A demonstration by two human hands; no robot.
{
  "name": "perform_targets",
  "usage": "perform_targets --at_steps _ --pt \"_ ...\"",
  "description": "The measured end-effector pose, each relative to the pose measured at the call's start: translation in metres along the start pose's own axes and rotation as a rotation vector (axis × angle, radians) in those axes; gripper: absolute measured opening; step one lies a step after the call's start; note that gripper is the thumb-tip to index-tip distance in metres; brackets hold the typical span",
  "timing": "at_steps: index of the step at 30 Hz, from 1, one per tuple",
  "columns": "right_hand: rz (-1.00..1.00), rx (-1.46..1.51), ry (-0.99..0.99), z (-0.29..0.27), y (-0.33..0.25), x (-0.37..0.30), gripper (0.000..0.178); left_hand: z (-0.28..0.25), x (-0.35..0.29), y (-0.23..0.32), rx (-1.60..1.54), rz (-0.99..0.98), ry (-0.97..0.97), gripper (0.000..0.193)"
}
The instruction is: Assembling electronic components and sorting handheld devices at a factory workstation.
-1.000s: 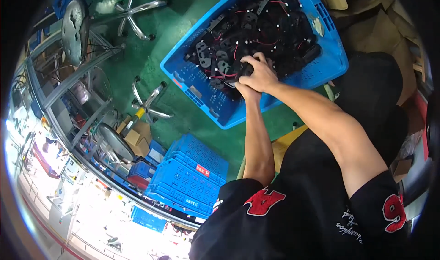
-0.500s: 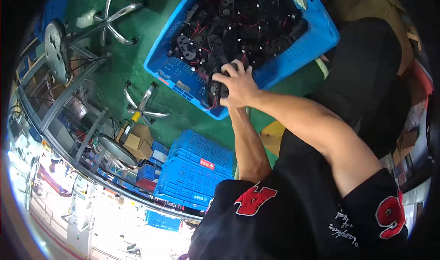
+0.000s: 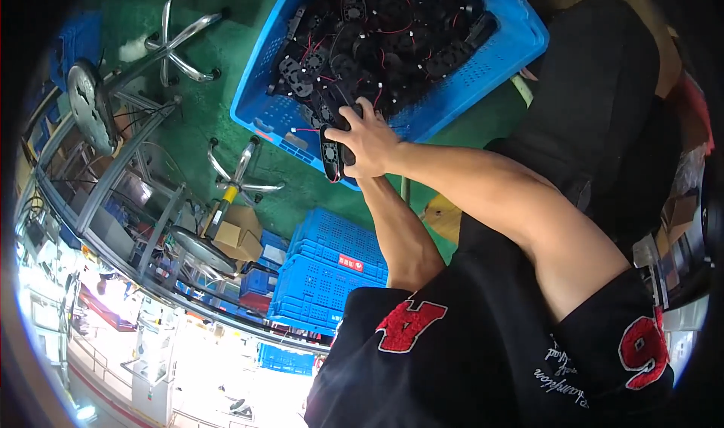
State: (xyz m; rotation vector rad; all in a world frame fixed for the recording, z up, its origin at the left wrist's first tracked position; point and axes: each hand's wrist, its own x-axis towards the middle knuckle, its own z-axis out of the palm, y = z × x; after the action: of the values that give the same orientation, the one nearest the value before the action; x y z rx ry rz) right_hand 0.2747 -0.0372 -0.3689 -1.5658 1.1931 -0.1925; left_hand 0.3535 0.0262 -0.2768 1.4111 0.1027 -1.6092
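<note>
My right hand [image 3: 369,143] curls its fingers around black plastic parts at the near corner of a blue crate [image 3: 483,81]. One of them, a black oval module with a round grille [image 3: 330,155], stands upright at the crate's rim, its grilled face showing. My left forearm [image 3: 396,228] reaches up under the right one, and the left hand is hidden behind the right hand and the parts. Inside the crate lies a heap of similar black modules [image 3: 362,66] with thin red and black wires ending in small white connectors.
Stacked blue crates [image 3: 324,266] stand at the lower left on the green floor [image 3: 249,100]. Stools with chrome legs [image 3: 175,42] and an open cardboard box [image 3: 240,233] are to the left, beside a metal-framed bench [image 3: 105,175]. A black-covered shape [image 3: 581,100] is on the right.
The held module has shifted left and now shows its grilled face at the crate's rim. Both hands have moved slightly left with it, and the whole view has shifted a little.
</note>
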Motion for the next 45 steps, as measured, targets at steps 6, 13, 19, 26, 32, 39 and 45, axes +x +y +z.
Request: perform_targets --at_steps 6,13,19,26,32,39,45 --pt "-0.157 -0.032 0.116 0.003 -0.003 -0.002 0.075 0.002 -0.015 0.033 0.071 0.018 0.007 0.058" --pt "-0.04 0.078 0.212 0.011 0.011 0.002 0.07 0.007 -0.027 0.067 0.149 0.033 0.011 0.056" --pt "-0.216 0.065 0.262 0.009 -0.016 0.003 0.067 0.012 -0.034 0.091 0.198 0.063 0.01 0.054" --pt "-0.264 0.07 0.307 0.001 -0.027 0.006 0.065 0.024 -0.043 0.118 0.258 0.108 0.006 0.051" --pt "-0.276 0.129 0.424 -0.046 -0.049 -0.006 0.067 0.055 -0.047 0.135 0.21 0.192 -0.111 0.049" --pt "-0.417 0.253 0.826 -0.168 -0.134 -0.071 0.063 0.181 -0.023 0.11 -0.061 0.314 -0.586 0.047" --pt "-0.513 -0.071 1.3 -0.339 -0.209 -0.194 0.064 0.358 -0.111 0.145 -0.025 -0.011 -1.325 0.043"
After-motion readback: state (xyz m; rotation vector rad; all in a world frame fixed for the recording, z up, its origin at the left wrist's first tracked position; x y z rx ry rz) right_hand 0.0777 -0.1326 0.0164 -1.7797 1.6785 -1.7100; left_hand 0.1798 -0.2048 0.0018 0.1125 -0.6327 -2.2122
